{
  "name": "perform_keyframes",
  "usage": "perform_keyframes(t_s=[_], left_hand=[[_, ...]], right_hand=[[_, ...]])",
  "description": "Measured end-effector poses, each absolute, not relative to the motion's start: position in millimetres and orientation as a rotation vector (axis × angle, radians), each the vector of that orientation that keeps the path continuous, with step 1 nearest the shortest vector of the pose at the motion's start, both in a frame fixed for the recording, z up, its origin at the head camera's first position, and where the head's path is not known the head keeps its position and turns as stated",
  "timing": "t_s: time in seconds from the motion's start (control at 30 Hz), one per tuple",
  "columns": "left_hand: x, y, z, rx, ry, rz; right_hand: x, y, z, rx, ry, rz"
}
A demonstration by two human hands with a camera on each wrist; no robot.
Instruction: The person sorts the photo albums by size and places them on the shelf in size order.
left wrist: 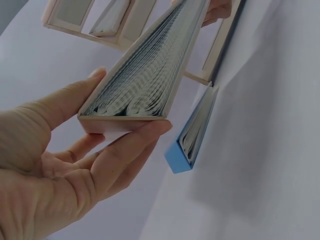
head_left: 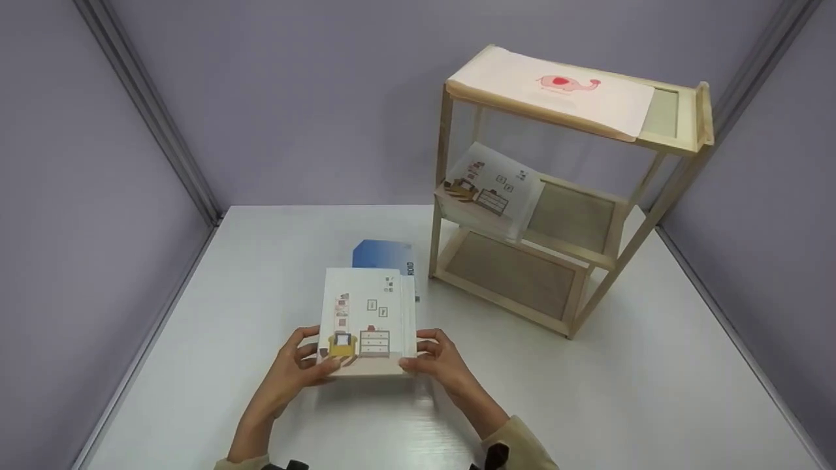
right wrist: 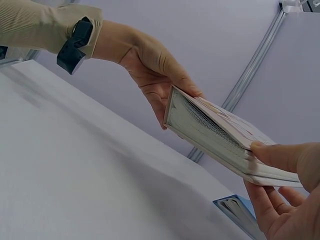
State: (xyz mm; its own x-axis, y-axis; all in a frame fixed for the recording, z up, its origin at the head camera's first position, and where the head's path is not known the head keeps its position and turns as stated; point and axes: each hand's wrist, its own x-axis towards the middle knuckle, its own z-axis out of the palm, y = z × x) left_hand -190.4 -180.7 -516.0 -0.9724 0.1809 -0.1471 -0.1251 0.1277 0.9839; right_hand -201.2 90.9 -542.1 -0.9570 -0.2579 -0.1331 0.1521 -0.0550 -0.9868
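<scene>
A white photo album point(head_left: 356, 287), its cover drawn with a drawer chest and a yellow armchair, is held between both hands above the white table. My left hand point(head_left: 292, 367) grips its left edge, thumb on the cover and fingers beneath. At the opposite edge my right hand point(head_left: 446, 364) pinches it the same way, thumb near the lower corner. The left wrist view shows thick stacked sleeve pages point(left wrist: 135, 80) between the covers. Behind the held album lies a blue album point(head_left: 385, 253), partly hidden by it in the head view.
A three-tier wooden shelf point(head_left: 578, 254) stands at the right. On its top tier lies a white album-like cover point(head_left: 509, 78) with a pink elephant. A similar white album point(head_left: 499, 189) sits tilted on the middle tier. Grey walls point(head_left: 313, 98) enclose the table point(head_left: 261, 254).
</scene>
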Motion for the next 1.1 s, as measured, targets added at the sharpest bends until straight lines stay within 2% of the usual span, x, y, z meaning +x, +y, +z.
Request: perform_keyframes(t_s=[0.43, 1.1], left_hand=[[-191, -174, -510, 0.016, 2.182, 1.944], [-190, -172, -502, 0.103, 2.111, 2.004]], right_hand=[[-204, 98, -539, -0.161, 2.034, -2.057], [-198, 104, -523, -0.197, 2.015, -2.102]])
